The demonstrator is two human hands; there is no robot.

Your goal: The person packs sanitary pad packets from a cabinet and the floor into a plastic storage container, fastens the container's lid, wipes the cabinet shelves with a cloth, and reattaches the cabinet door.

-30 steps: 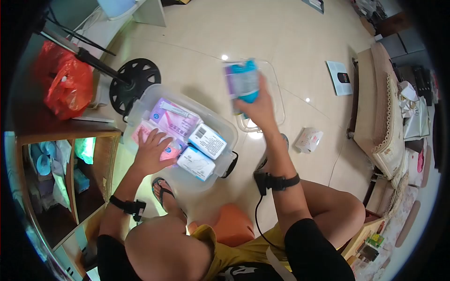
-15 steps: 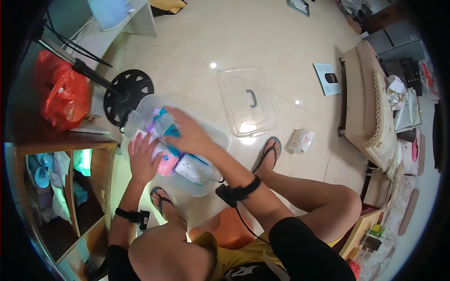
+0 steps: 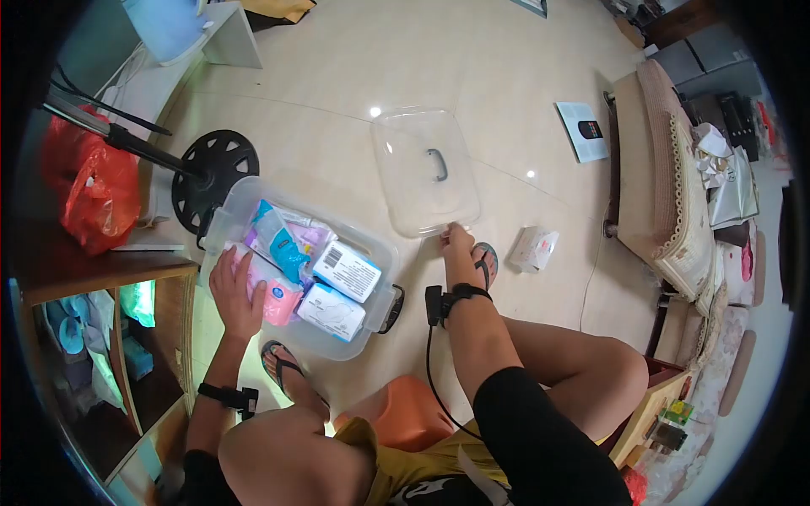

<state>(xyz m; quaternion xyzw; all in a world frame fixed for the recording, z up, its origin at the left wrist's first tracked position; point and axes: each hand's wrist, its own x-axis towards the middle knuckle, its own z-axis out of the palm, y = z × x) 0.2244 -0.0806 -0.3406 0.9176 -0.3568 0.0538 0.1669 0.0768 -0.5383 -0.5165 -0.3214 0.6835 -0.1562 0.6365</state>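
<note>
A clear plastic bin point(image 3: 363, 337) stands on the floor with several packs inside. My left hand point(image 3: 237, 295) rests with fingers apart on a pink pack point(image 3: 280, 302) at the bin's left side. Beside that pack lies a blue and clear pack point(image 3: 283, 243), on top of a purple pack point(image 3: 314, 234). Two white boxes, one with a barcode point(image 3: 347, 271) and one below it point(image 3: 332, 312), fill the right part. My right hand point(image 3: 457, 240) is closed on the near edge of the transparent lid point(image 3: 422, 190), which lies on the floor and has a grey handle.
A black round stand base point(image 3: 215, 173) is behind the bin. A red bag point(image 3: 97, 190) hangs at the left above a wooden cabinet point(image 3: 110, 274). To the right are a small white box point(image 3: 535, 250), a flat scale-like panel point(image 3: 582, 132) and a sofa point(image 3: 654, 169).
My right hand has put the blue pack down in the bin, let go of it and moved right to the lid's near edge. My left hand stays on the pink pack.
</note>
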